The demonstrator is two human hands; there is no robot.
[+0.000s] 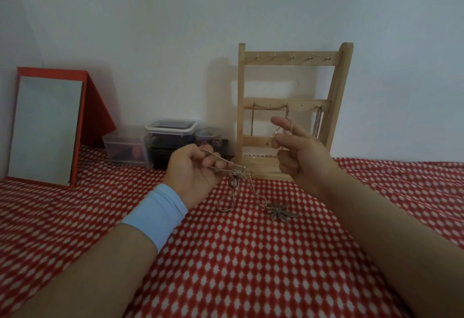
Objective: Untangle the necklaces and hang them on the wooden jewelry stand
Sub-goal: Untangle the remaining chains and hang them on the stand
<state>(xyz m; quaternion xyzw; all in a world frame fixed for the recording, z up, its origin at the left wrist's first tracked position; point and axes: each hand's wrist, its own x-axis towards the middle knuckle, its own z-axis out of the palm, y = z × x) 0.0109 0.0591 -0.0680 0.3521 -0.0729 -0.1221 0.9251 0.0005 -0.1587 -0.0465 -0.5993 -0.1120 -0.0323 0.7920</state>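
Loosely strung between both hands, the tangled necklace [236, 179] droops onto the red patterned cloth [251, 255], where its leaf pendant [280, 211] lies flat. The left hand [193, 174] pinches the chain in curled fingers. The right hand [298, 152] has a thin loop round its raised forefinger, with the other fingers folded. Behind is the wooden jewelry stand [301, 61], with hung chains [317, 121] on its middle bar. Pulling the hands apart could cinch the knot tighter or drag the pendant into a snag.

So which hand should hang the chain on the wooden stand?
Probably the right hand: it holds the thin silver chain raised before the wooden jewelry stand; the left hand sits lower, leftward.
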